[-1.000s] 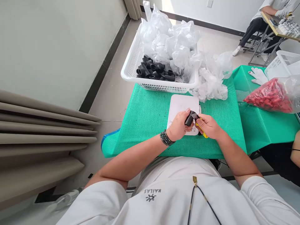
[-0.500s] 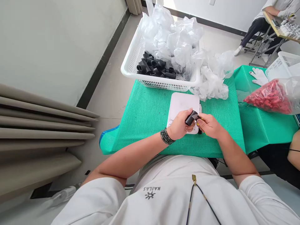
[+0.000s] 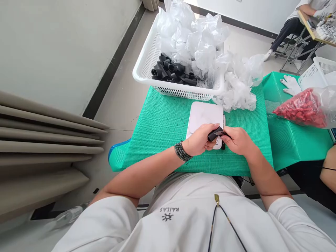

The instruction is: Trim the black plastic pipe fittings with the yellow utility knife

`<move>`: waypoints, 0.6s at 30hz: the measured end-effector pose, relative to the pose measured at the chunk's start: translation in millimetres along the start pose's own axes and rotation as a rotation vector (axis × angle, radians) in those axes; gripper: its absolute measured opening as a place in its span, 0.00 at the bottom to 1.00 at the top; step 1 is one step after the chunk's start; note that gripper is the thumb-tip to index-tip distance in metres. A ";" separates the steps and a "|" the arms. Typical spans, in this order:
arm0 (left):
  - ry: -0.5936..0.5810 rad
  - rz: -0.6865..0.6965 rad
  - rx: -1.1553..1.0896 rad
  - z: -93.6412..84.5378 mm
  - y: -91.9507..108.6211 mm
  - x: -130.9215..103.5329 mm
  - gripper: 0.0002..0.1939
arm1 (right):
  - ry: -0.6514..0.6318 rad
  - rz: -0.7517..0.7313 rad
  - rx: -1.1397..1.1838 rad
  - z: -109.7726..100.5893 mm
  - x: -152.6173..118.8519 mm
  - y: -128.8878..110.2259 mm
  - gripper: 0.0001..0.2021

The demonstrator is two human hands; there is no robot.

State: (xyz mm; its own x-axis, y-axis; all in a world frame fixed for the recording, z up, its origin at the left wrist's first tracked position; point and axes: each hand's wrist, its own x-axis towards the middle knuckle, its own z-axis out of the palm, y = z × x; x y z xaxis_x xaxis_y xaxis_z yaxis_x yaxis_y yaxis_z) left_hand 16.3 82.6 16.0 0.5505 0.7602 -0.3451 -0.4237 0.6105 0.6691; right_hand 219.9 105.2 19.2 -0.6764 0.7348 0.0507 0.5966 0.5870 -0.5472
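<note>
My left hand, with a beaded bracelet at the wrist, is wrapped round a short black pipe fitting. My right hand is closed on a small tool with a flat metal blade, which lies against the fitting; its handle is mostly hidden by my fingers. Both hands are over the lower edge of a white scale on the green table cover. Beyond it, more black fittings lie in a white basket.
Crumpled clear plastic bags fill much of the basket, and more lie beside it. To the right are a bag of red pieces, a white glove and another basket. A person sits at a far table.
The fitting has turned a little in my left hand, and its open end faces more to the lower left. The yellow on the tool's handle no longer shows. The view has shifted slightly.
</note>
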 end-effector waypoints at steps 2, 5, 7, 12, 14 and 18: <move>0.015 0.020 -0.018 1.0 -1.6 0.3 0.23 | 0.009 -0.002 0.048 3.2 0.6 0.4 0.25; 0.053 0.112 -0.042 3.1 -5.7 0.8 0.25 | 0.045 0.024 0.184 12.3 1.9 -1.8 0.27; 0.082 0.190 -0.037 4.6 -8.7 0.6 0.26 | 0.063 0.055 0.306 19.4 3.0 -5.3 0.27; 0.189 0.356 0.032 4.7 -17.8 1.4 0.27 | 0.051 0.077 0.623 31.1 5.7 -17.9 0.28; 0.266 0.426 0.105 2.8 -21.7 3.5 0.27 | 0.044 0.089 0.689 32.9 5.9 -22.1 0.29; 0.398 0.489 0.236 -0.5 -26.5 6.7 0.26 | 0.052 0.104 0.717 34.9 4.3 -24.0 0.28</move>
State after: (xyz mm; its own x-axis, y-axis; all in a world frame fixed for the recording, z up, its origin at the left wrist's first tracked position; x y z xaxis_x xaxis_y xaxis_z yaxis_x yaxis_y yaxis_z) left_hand 30.9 71.6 -4.4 0.0085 0.9883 -0.1522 -0.3636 0.1449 0.9202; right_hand 187.7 82.4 3.4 -0.5993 0.8005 -0.0012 0.2148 0.1593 -0.9636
